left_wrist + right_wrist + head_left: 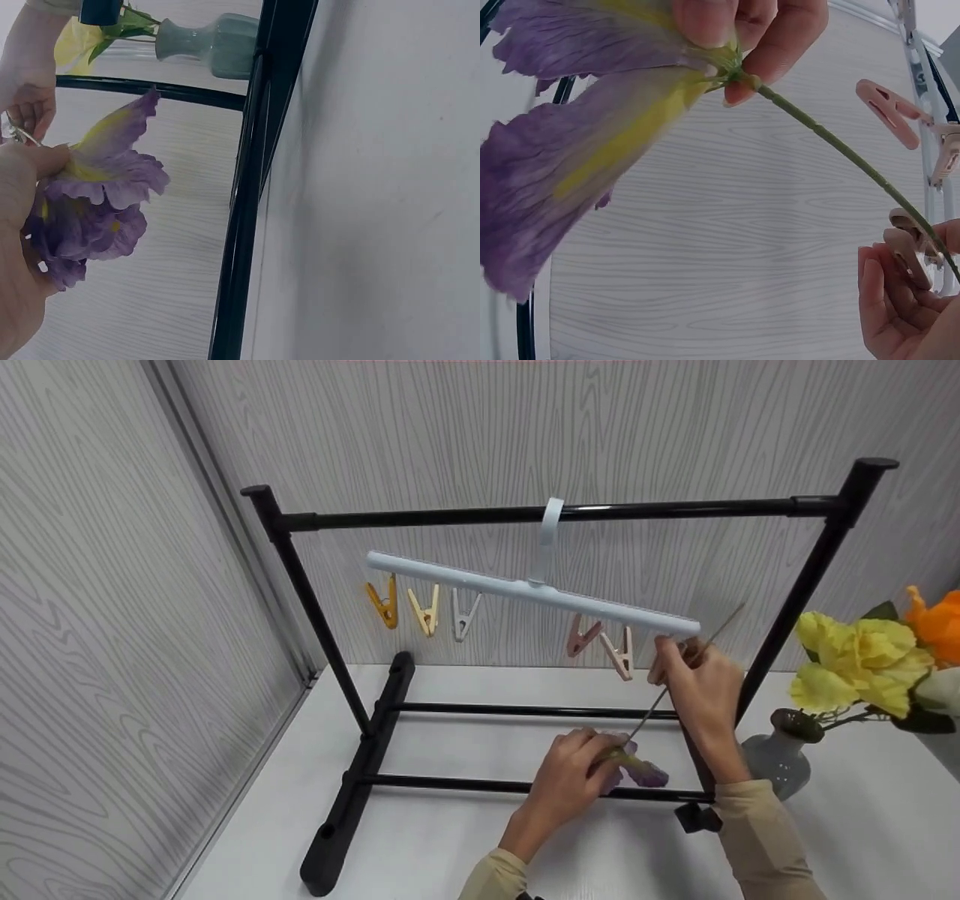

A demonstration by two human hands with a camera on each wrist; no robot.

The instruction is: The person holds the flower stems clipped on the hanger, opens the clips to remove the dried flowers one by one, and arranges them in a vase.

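Observation:
A light blue hanger (480,580) with a row of clothespins hangs tilted, its right end lower. My left hand (574,772) pinches a purple iris-like artificial flower (615,142) just under its petals. The flower hangs head down, its thin green stem (832,139) slanting up to the right. At the hanger's low end, my right hand (705,682) grips a brownish clothespin (907,255), with the stem running past it. Whether the stem is between the clothespin's jaws I cannot tell. Left of that hand hang a pink clothespin (581,637) and a pale pink one (619,652).
A black rack (450,517) carries the hanger on its top bar. Orange (385,604), pale yellow (426,611) and grey (463,619) clothespins hang toward the left. Beside the right post stands a grey-green vase (780,761) with yellow (862,660) and orange flowers (941,626).

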